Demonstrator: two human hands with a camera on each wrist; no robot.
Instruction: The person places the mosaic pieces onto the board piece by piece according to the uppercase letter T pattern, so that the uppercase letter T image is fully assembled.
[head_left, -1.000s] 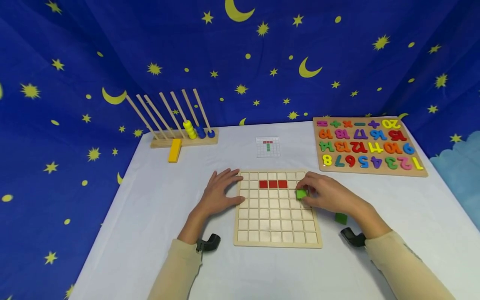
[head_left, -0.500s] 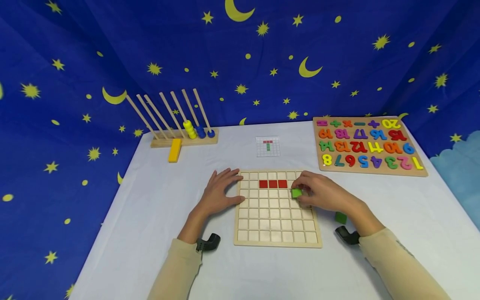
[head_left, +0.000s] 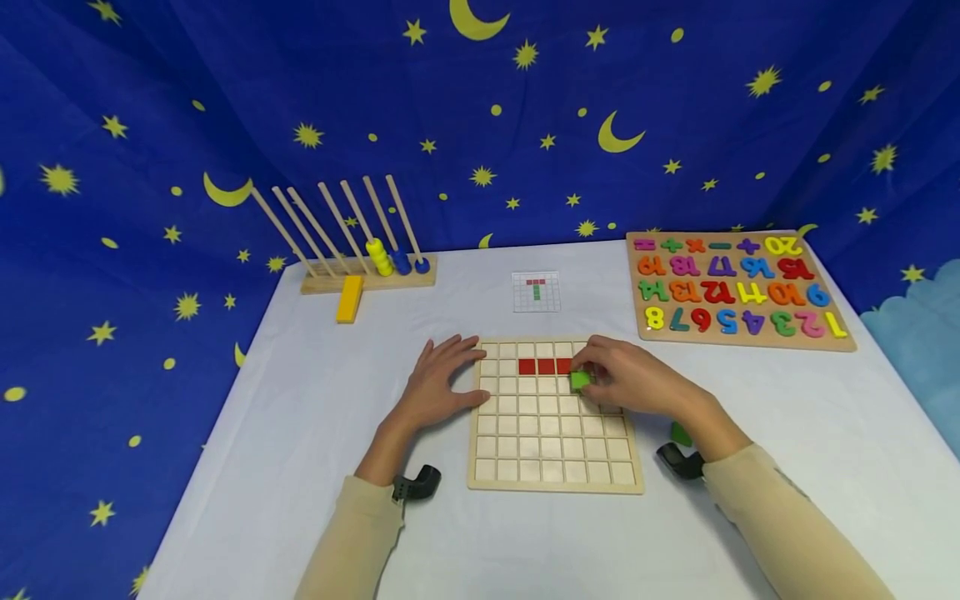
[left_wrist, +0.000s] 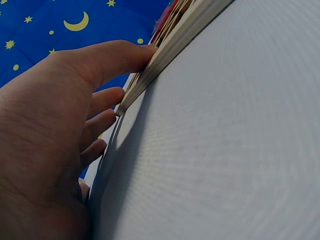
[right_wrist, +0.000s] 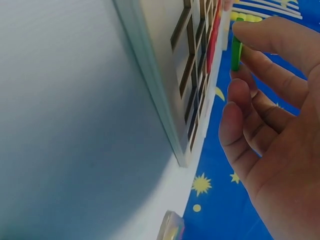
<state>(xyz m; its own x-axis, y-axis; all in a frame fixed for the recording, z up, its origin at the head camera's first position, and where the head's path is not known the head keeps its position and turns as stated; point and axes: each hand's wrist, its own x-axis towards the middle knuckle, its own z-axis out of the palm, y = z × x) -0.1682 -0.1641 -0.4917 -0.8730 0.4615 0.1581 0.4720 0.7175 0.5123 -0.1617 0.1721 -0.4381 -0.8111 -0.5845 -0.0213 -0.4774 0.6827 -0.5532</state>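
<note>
A light wooden grid board lies in the middle of the table. Three red square tiles sit side by side in its second row from the back. My right hand pinches a green square tile between thumb and fingers, over the board just right of and below the red row. In the right wrist view the green tile is seen edge-on, raised off the board. My left hand rests at the board's left edge, fingers spread, with thumb and fingertips touching the rim.
Another green piece lies right of the board, partly behind the right wrist. A small pattern card with a red-and-green T lies behind the board. A number puzzle stands back right; a peg abacus and yellow block back left.
My right hand has moved left and slightly toward the back with the green tile, from the board's right side to near the red row's right end. The left hand has stayed put.
</note>
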